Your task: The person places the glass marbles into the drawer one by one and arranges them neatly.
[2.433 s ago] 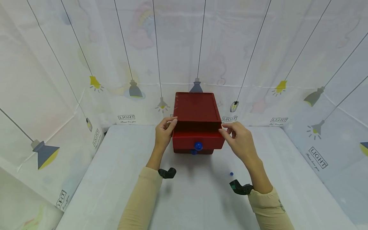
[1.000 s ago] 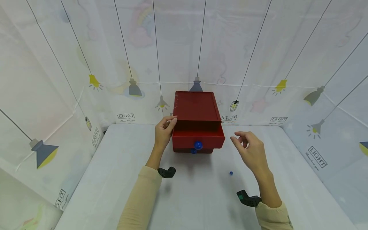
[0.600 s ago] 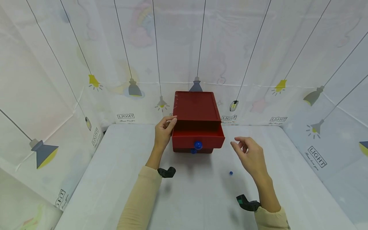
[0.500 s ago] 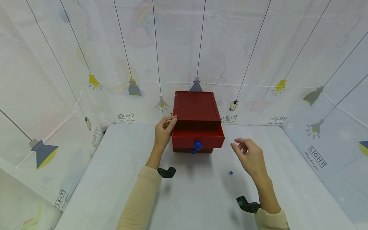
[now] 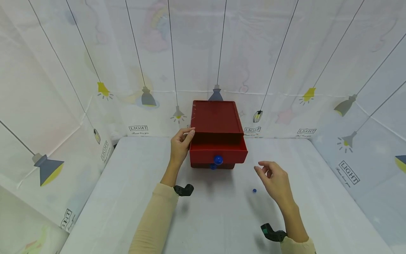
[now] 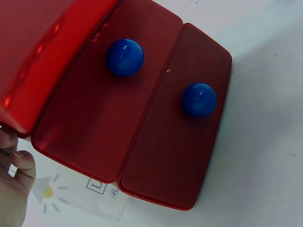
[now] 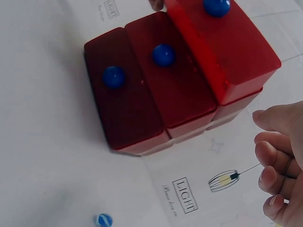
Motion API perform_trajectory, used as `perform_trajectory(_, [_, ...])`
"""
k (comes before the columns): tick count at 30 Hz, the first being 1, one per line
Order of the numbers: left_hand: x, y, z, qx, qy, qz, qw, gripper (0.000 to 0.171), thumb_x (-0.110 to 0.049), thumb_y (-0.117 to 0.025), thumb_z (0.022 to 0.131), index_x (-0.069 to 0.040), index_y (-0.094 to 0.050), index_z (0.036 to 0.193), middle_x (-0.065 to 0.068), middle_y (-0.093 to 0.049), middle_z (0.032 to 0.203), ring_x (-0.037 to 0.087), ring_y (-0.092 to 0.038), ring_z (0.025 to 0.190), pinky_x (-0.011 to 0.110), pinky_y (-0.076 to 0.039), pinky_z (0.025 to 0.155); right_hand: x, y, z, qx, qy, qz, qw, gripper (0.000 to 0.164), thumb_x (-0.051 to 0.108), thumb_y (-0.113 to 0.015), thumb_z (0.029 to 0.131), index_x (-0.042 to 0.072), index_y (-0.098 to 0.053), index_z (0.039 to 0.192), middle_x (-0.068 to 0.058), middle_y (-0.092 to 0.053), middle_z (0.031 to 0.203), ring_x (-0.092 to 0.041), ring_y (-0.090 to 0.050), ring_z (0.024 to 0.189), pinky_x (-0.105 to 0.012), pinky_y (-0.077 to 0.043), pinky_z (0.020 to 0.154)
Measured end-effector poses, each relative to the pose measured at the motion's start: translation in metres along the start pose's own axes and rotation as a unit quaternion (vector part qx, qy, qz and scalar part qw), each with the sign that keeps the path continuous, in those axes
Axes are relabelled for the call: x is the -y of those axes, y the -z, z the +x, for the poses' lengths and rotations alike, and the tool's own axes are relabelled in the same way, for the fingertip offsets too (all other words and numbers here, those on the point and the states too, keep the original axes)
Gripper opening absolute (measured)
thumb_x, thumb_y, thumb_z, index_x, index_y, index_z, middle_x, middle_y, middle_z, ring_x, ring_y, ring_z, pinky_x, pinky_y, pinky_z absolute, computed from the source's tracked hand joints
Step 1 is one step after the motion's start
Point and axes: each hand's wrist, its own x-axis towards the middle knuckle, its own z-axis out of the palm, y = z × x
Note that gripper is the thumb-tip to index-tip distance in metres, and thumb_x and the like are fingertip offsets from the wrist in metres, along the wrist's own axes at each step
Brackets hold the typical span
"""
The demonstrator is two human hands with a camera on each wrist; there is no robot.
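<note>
A small red cabinet [image 5: 217, 116] with three drawers stands at the back of the table. Its top drawer [image 5: 203, 157] is pulled part way out and bears a blue round knob [image 5: 218, 159]; the two lower drawers, each with a blue knob [image 6: 199, 100], are pushed in. At the cabinet's upper left front edge, my left hand [image 5: 180, 146] holds on with thumb and index fingertip. My right hand [image 5: 276, 181] hovers to the right of the drawer, fingers loosely bent and holding nothing. A blue and white marble [image 7: 103, 220] lies on the table, left of that hand.
White cloth covers the table [image 5: 209, 218]. Behind the cabinet rises a pale curtain [image 5: 190, 63] printed with lamps. A black wrist camera [image 5: 184, 190] sits on the left wrist, another black camera [image 5: 272, 233] on the right.
My right hand has left the cabinet's right side, moving right and then down toward the front of the table. The left hand, the drawer and the marble stay where they were.
</note>
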Motion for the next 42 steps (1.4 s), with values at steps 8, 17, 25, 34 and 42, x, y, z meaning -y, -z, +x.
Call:
perform_trajectory(8, [-0.001,-0.001,-0.001,0.000,0.013,-0.003,0.9999,0.026,-0.033,-0.068,0.096,-0.016,-0.073,0.115,-0.006,-0.071,0.078,0.009,-0.057,0.058,0.022,-0.049,0.048,-0.009,-0.005,-0.010,0.024,-0.019,-0.001,1.000,0.029,0.027,-0.070,0.095,0.005,-0.070,0.114,-0.002,-0.059,0.081,-0.014,-0.047,0.073,-0.019,-0.040,0.054])
perform_trajectory(17, [-0.001,0.000,0.000,0.001,0.026,0.006,0.9996,0.027,-0.029,-0.067,0.098,-0.012,-0.072,0.118,-0.007,-0.072,0.080,0.008,-0.055,0.058,0.021,-0.046,0.048,-0.023,-0.013,-0.019,0.047,-0.042,-0.009,0.998,0.030,0.028,-0.070,0.095,0.004,-0.070,0.113,-0.002,-0.059,0.080,-0.015,-0.047,0.073,-0.020,-0.041,0.054])
perform_trajectory(25, [-0.026,-0.001,-0.006,0.014,0.019,-0.002,0.9997,0.025,-0.019,-0.065,0.099,-0.005,-0.071,0.118,-0.009,-0.069,0.073,0.007,-0.052,0.056,0.021,-0.044,0.047,-0.039,-0.021,-0.024,0.048,-0.037,-0.019,0.998,0.026,0.024,-0.072,0.093,0.003,-0.071,0.109,-0.001,-0.058,0.077,-0.012,-0.046,0.069,-0.021,-0.038,0.054])
perform_trajectory(34, [-0.017,0.000,-0.003,0.011,0.022,-0.008,0.9997,0.025,-0.019,-0.065,0.099,-0.005,-0.071,0.118,-0.007,-0.070,0.075,0.007,-0.054,0.056,0.020,-0.045,0.048,-0.052,-0.026,-0.029,0.074,-0.054,-0.013,0.996,0.027,0.026,-0.072,0.093,0.004,-0.071,0.109,-0.001,-0.058,0.077,-0.011,-0.046,0.067,-0.021,-0.038,0.053])
perform_trajectory(42, [-0.001,0.000,0.001,0.003,0.018,-0.009,0.9998,0.027,-0.027,-0.067,0.098,-0.009,-0.072,0.118,-0.009,-0.070,0.076,0.007,-0.054,0.056,0.020,-0.046,0.047,-0.057,-0.031,-0.033,0.100,-0.060,-0.019,0.993,0.028,0.025,-0.073,0.092,0.003,-0.071,0.108,-0.001,-0.059,0.077,-0.011,-0.046,0.068,-0.021,-0.038,0.054])
